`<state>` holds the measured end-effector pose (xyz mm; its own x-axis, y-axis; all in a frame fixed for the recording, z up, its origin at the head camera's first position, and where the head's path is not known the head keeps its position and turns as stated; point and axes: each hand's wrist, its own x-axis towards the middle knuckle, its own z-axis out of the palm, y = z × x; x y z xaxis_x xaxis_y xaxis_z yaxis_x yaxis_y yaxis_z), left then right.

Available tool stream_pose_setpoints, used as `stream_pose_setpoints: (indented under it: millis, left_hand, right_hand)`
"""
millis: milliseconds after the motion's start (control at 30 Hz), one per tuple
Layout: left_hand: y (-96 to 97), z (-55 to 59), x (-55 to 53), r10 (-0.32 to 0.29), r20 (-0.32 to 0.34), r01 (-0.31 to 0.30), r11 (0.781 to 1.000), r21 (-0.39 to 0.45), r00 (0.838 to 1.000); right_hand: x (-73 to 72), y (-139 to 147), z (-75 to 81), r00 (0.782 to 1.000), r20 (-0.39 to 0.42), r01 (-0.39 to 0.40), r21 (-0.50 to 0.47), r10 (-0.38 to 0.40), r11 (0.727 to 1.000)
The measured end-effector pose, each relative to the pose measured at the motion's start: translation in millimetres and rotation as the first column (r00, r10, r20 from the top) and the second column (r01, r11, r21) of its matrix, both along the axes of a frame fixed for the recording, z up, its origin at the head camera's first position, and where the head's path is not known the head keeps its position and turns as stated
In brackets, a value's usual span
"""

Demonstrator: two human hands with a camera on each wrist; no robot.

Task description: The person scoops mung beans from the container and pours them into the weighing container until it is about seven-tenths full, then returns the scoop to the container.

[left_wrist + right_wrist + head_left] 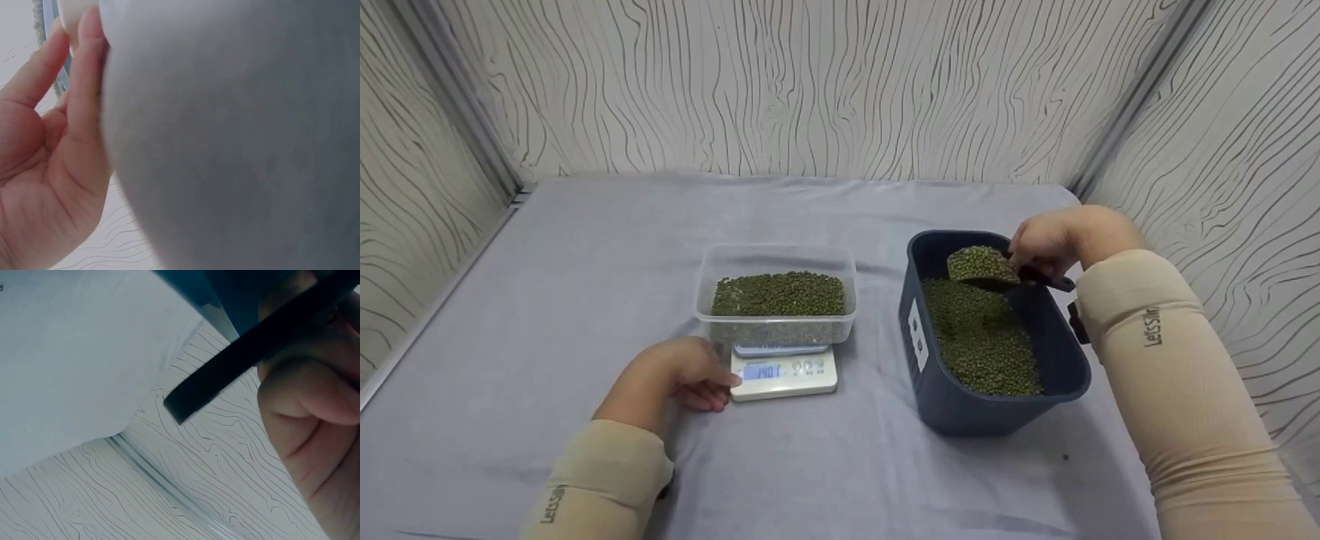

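Observation:
My right hand (1046, 240) grips the dark handle of a scoop (986, 283), its fingers curled round it. Heaped with mung beans (981, 262), the scoop is inside the top of a dark blue bin (996, 409), over more mung beans (990, 345). The black handle end (208, 377) juts past the fingers in the right wrist view. My left hand (694, 371) pinches the left front corner of a white kitchen scale (810, 384) between thumb and fingers. Lit digits show on its display (763, 372). A clear plastic container (772, 330) holding mung beans sits on the scale.
A grey cloth (607, 247) covers the table. Patterned panels (780, 90) stand behind it and at both sides. One small dark speck (1065, 457) lies on the cloth at the front right of the bin.

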<state>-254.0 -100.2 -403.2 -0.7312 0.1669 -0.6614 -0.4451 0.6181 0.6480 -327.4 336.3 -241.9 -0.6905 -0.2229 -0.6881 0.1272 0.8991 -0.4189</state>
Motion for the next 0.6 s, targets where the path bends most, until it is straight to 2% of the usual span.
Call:
stream_pose_setpoints:
  millis: [233,600]
  left_hand:
    - [-0.1,0.5,0.1,-0.014,-0.006,0.014,1.000,0.001,1.000]
    - [0.0,1.2,0.9,-0.034,-0.025,0.034,0.999,-0.003,0.999]
  right_hand:
    - [0.6,1.3,1.5,1.000,-0.005,0.013,-0.010,-0.013,1.000]
    - [-1.4,-9.5,13.2,1.000,-0.010,-0.012,-0.015,0.012,1.000]
